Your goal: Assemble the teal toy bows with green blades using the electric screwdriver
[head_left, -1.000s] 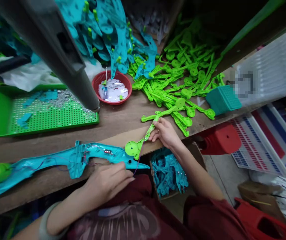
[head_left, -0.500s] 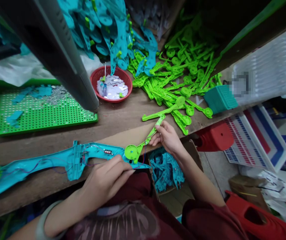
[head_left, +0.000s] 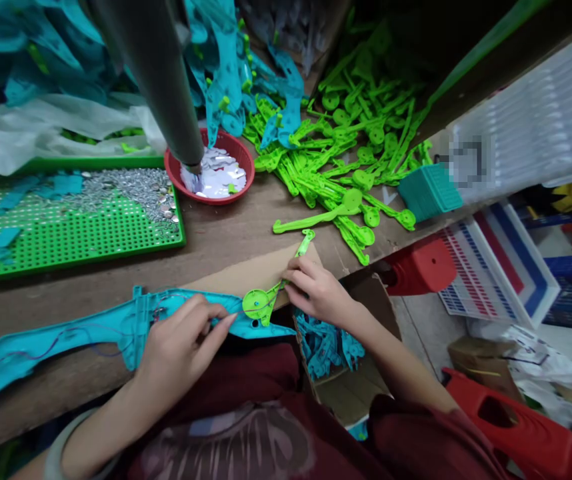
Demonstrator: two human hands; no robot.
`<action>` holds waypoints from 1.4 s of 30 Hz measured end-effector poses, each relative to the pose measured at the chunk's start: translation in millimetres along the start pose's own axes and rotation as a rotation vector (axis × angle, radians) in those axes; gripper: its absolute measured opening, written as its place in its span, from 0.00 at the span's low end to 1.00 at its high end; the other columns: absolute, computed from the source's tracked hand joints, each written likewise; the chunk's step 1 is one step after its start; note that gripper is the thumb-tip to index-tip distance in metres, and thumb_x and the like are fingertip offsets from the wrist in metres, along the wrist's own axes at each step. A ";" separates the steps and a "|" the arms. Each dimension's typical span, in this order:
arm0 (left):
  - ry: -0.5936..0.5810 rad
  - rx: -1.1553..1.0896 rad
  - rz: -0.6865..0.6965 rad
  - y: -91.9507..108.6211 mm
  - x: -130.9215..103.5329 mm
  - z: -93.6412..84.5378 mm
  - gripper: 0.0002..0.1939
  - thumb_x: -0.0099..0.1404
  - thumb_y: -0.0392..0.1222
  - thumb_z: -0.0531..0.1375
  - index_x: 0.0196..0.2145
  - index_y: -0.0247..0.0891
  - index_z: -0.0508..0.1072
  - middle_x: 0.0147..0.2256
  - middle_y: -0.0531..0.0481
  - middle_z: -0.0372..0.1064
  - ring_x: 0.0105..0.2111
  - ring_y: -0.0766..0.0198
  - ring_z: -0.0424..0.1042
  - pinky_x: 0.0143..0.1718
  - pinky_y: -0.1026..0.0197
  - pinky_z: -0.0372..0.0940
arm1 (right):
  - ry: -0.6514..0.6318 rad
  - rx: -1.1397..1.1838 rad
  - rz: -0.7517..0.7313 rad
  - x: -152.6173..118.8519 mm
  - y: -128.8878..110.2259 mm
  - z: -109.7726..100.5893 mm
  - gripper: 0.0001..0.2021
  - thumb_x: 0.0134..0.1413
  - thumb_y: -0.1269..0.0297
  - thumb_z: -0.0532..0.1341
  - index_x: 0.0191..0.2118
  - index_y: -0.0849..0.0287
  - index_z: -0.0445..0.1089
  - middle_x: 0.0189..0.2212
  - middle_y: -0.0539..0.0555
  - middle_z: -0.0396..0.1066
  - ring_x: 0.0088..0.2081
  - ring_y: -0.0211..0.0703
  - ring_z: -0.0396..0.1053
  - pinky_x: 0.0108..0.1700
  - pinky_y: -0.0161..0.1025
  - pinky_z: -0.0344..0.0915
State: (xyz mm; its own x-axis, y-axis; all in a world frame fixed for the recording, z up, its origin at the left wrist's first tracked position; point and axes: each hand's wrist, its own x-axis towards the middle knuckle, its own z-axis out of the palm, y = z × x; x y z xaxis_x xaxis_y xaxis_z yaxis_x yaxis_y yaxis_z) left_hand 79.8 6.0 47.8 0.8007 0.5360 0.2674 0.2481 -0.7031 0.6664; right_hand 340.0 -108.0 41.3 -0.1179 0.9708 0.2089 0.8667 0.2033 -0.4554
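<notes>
A long blue plastic shell (head_left: pixel 86 323) lies along the table's front edge, with thin wires running inside it. On its right end rests a green plastic arm (head_left: pixel 256 304) with a round disc. My left hand (head_left: pixel 179 337) is over the middle of the shell, thumb and forefinger pinched on a thin wire that runs across the disc. My right hand (head_left: pixel 316 290) has its fingers closed on the narrow part of the green arm, where the wire also passes. The arm's hooked tip sticks out beyond my right fingers.
A green perforated tray (head_left: pixel 86 243) with small metal parts sits at the left, beside a red basket (head_left: pixel 249 180) of white pieces. Green arms (head_left: pixel 316 177) are piled behind. A grey pole (head_left: pixel 166 87) slants overhead. Below the edge stands a box of blue parts (head_left: pixel 329 343).
My left hand has moved left from beside the disc, and the wire is now drawn across the disc. My right hand has slid down the green arm toward the disc. The view has shifted slightly.
</notes>
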 end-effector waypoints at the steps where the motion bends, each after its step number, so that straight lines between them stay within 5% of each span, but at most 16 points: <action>1: 0.016 0.003 -0.015 -1.0 0.3 -0.9 0.06 0.73 0.39 0.60 0.36 0.36 0.71 0.28 0.56 0.62 0.24 0.70 0.62 0.28 0.65 0.58 | -0.004 -0.007 -0.006 -0.8 -1.9 -0.2 0.07 0.66 0.69 0.57 0.47 0.61 0.68 0.42 0.60 0.69 0.40 0.45 0.70 0.40 0.41 0.72; 8: -0.019 0.017 0.043 -1.8 -0.8 -4.0 0.07 0.72 0.38 0.60 0.34 0.37 0.69 0.26 0.57 0.61 0.23 0.71 0.62 0.27 0.66 0.57 | -0.021 -0.191 0.073 0.0 -15.2 2.7 0.12 0.68 0.58 0.58 0.40 0.64 0.71 0.39 0.61 0.71 0.40 0.48 0.68 0.41 0.43 0.70; 17: -0.085 0.030 0.135 -0.7 -8.6 3.4 0.06 0.72 0.36 0.59 0.35 0.38 0.69 0.27 0.54 0.66 0.26 0.68 0.67 0.30 0.65 0.60 | 0.080 -0.104 -0.081 4.4 -18.1 20.1 0.08 0.69 0.70 0.56 0.39 0.62 0.72 0.35 0.56 0.71 0.37 0.43 0.63 0.39 0.38 0.65; 26: -0.082 0.075 0.133 0.1 -8.9 2.9 0.06 0.72 0.36 0.59 0.35 0.38 0.69 0.28 0.54 0.67 0.26 0.68 0.67 0.30 0.65 0.61 | -0.172 -0.168 0.072 22.0 -26.9 13.7 0.08 0.70 0.68 0.55 0.37 0.60 0.69 0.34 0.55 0.68 0.36 0.44 0.63 0.39 0.39 0.61; 32: -0.045 0.357 0.058 -4.9 -3.9 4.9 0.08 0.73 0.40 0.58 0.35 0.37 0.71 0.30 0.53 0.70 0.28 0.65 0.72 0.29 0.61 0.58 | -0.259 -0.205 0.015 31.3 -28.3 9.7 0.06 0.69 0.72 0.55 0.41 0.58 0.69 0.38 0.54 0.66 0.38 0.44 0.60 0.36 0.40 0.54; 38: -0.128 0.596 0.010 -1.3 8.6 6.8 0.13 0.75 0.39 0.53 0.32 0.38 0.73 0.29 0.51 0.69 0.24 0.63 0.70 0.22 0.58 0.50 | -0.202 -0.155 -0.157 22.9 -18.3 15.6 0.10 0.70 0.71 0.53 0.40 0.58 0.71 0.40 0.56 0.65 0.39 0.43 0.59 0.34 0.38 0.53; 42: -0.285 0.559 0.012 -1.2 22.3 0.9 0.13 0.73 0.38 0.53 0.31 0.39 0.74 0.28 0.51 0.69 0.23 0.61 0.70 0.21 0.58 0.46 | -0.147 -0.139 -0.190 19.2 -24.8 12.6 0.11 0.69 0.72 0.52 0.40 0.60 0.72 0.40 0.58 0.67 0.40 0.44 0.60 0.36 0.39 0.59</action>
State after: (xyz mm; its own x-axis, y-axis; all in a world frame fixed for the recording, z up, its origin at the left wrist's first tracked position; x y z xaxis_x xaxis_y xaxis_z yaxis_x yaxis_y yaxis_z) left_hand 97.8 18.3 52.3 0.9001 0.4350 0.0253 0.4240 -0.8877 0.1795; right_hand 310.1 -92.9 45.6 -0.3454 0.9269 0.1469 0.8793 0.3744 -0.2946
